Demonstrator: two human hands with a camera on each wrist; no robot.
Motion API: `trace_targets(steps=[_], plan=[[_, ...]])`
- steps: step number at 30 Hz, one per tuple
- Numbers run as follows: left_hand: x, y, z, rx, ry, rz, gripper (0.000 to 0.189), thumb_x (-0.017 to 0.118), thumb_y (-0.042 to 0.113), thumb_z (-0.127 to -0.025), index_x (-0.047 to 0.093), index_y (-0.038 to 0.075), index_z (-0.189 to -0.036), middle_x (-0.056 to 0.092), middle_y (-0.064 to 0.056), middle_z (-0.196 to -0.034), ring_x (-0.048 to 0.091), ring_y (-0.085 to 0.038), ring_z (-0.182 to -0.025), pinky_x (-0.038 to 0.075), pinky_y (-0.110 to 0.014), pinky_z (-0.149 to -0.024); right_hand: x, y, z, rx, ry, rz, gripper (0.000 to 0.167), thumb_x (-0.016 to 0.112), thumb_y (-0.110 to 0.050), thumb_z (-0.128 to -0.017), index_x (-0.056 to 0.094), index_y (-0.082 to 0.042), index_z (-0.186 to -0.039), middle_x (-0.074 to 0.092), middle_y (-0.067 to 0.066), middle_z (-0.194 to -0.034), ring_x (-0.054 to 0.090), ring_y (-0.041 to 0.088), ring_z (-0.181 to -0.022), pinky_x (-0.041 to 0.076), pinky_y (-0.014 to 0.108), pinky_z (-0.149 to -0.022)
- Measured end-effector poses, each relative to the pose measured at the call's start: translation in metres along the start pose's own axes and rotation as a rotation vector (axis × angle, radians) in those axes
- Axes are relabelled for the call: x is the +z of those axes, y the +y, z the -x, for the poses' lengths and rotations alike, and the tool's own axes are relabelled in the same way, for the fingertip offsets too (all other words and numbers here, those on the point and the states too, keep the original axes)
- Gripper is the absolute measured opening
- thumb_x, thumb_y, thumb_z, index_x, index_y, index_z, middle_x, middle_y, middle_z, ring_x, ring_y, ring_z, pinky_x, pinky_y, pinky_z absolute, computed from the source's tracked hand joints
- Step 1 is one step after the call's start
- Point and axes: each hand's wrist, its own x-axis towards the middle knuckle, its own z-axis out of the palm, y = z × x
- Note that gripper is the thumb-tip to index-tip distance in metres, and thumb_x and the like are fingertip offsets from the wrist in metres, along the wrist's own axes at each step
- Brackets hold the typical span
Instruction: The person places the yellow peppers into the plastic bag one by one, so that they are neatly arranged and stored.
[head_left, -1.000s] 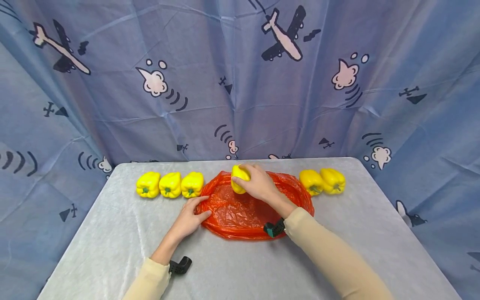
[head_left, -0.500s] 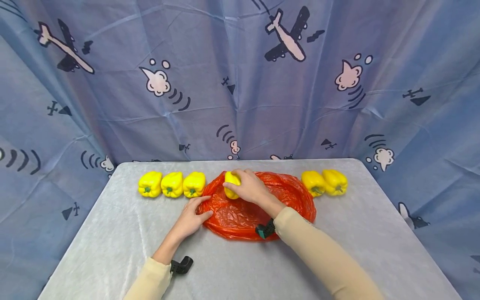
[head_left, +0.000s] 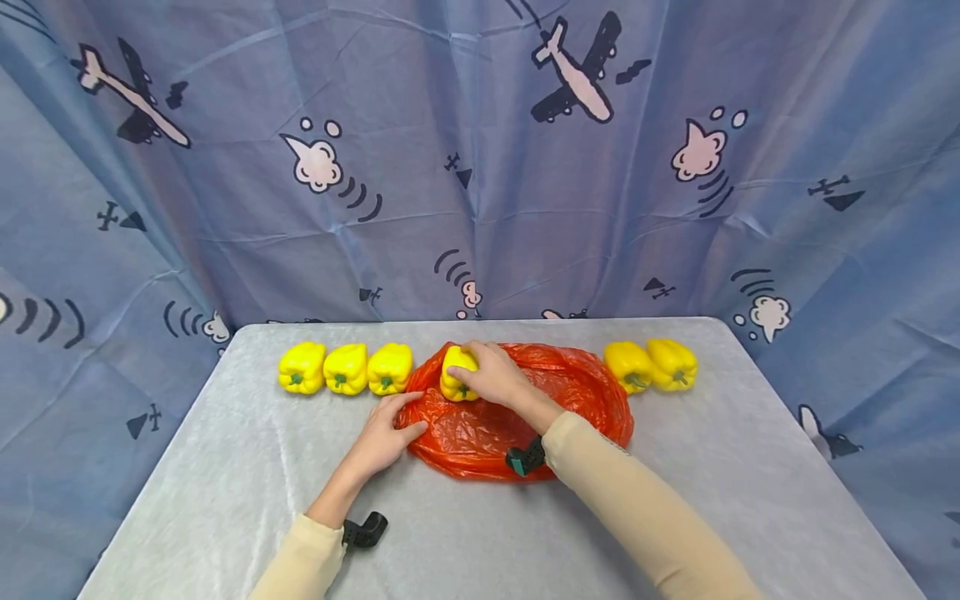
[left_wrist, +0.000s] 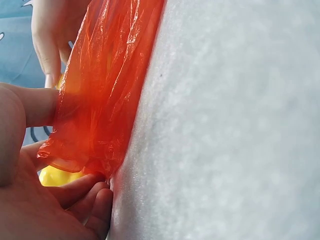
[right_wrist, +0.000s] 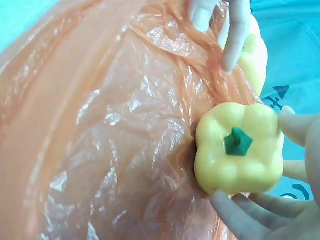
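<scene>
Bag, red and thin, lies spread on the grey counter, mouth up, about midway between the far corners and close to the far edge. The right hand grips a yellow pepper between thumb and fingers, within the bag's mouth, on the side toward the counter's far-left corner. Its green stem points to the near edge; whether its underside touches the bag cannot be told. The left hand holds the rim facing the counter's left edge, the film passing between its fingers, some of them curled low outside, by the counter top. Three peppers sit side by side from near the far-left corner to just beside the bag. Two peppers sit together between the bag and the far-right corner. Behind the far edge hangs a blue curtain printed with planes.
</scene>
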Motion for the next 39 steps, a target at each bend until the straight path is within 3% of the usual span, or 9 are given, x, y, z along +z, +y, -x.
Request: trace_targets(steps=[11,27,39], plan=[[0.000,0.001,0.001,0.000,0.005,-0.005,0.051,0.071,0.015,-0.093,0.058,0.010,-0.143,0.047,-0.018,-0.146,0.037,-0.038,-0.139,0.028,-0.060,-0.114,-0.022,0.001,0.010,0.005,-0.017,-0.008,0.054,0.063,-0.040,-0.100,0.055,-0.009,-0.143,0.058,0.013,-0.140,0.052,0.031,-0.130,0.041,0.050,-0.110],[-0.001,0.000,0.001,-0.009,0.003,-0.018,0.051,0.070,0.015,-0.094,0.058,0.010,-0.142,0.046,-0.018,-0.147,0.036,-0.038,-0.140,0.028,-0.061,-0.114,-0.070,0.016,0.034,-0.021,0.039,0.043,0.042,0.063,-0.035,-0.101,0.066,-0.006,-0.130,0.068,0.013,-0.122,0.063,0.030,-0.112,0.051,0.048,-0.096],[0.001,0.003,0.001,0.001,0.001,-0.015,0.050,0.070,0.016,-0.094,0.058,0.010,-0.143,0.047,-0.018,-0.147,0.036,-0.038,-0.140,0.028,-0.060,-0.114,-0.102,0.056,0.052,0.013,0.138,0.051,0.044,0.060,-0.038,-0.102,0.067,-0.003,-0.128,0.069,0.014,-0.117,0.065,0.030,-0.104,0.055,0.047,-0.089]])
